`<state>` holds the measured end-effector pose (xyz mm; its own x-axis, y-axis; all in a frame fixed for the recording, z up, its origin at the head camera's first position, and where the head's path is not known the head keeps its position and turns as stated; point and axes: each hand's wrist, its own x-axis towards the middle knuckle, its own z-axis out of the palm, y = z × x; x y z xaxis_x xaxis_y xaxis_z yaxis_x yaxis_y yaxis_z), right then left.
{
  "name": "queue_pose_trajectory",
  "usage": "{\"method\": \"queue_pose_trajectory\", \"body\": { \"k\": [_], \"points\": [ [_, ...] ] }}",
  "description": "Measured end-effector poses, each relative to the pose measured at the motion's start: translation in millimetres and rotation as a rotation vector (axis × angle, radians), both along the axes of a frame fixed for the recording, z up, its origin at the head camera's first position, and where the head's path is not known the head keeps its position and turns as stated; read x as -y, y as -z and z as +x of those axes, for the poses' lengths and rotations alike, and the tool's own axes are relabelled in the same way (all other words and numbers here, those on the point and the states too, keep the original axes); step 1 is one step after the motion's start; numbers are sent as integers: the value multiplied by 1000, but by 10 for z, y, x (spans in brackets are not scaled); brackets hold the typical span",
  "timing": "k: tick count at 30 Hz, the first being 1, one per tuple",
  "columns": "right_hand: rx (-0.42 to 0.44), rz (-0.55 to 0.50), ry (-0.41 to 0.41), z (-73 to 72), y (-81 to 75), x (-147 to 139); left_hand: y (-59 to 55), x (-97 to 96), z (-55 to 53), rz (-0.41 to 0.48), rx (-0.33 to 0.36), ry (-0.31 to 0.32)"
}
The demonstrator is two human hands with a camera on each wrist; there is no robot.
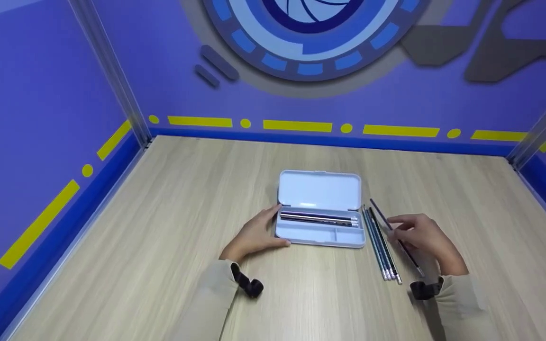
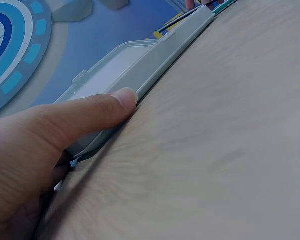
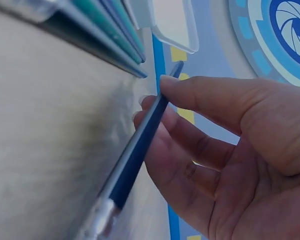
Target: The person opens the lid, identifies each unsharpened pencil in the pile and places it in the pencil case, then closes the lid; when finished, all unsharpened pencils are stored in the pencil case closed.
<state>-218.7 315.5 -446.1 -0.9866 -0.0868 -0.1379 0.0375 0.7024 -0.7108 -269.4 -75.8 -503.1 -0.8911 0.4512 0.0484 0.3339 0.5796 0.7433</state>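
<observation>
An open white pencil case (image 1: 320, 189) lies on the table, its lid tipped back. Several dark pencils (image 1: 318, 218) lie in its rear compartment, while the front compartments hold nothing visible. My left hand (image 1: 257, 234) grips the left end of the case, with the thumb (image 2: 107, 110) along the front wall. Between thumb and fingertips, my right hand (image 1: 423, 235) pinches a dark pencil (image 3: 140, 145) with a silvery end, held at a slant just right of the case. Beside it, several green and dark pencils (image 1: 381, 246) lie side by side on the table.
The wooden table (image 1: 183, 189) carries the case and pencils. Blue panels with yellow marks (image 1: 296, 125) wall it at the back and both sides. Black straps with small cameras (image 1: 252, 287) sit on both wrists.
</observation>
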Motion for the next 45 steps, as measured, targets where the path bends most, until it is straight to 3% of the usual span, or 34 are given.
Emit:
{"method": "queue_pose_trajectory", "body": {
  "k": [7,15,28,45],
  "points": [
    [-7,-5,20,-20,-78,42,14,3,-4,5,-4,3],
    [-134,22,-7,-99,-215,181,13,11,-6,-11,-5,1],
    [-243,62,-67,-242,-394,426,4,5,-3,-11,7,-1],
    [-286,43,-189,-437,-400,888,1,10,6,-3,-8,-7]
  ]
}}
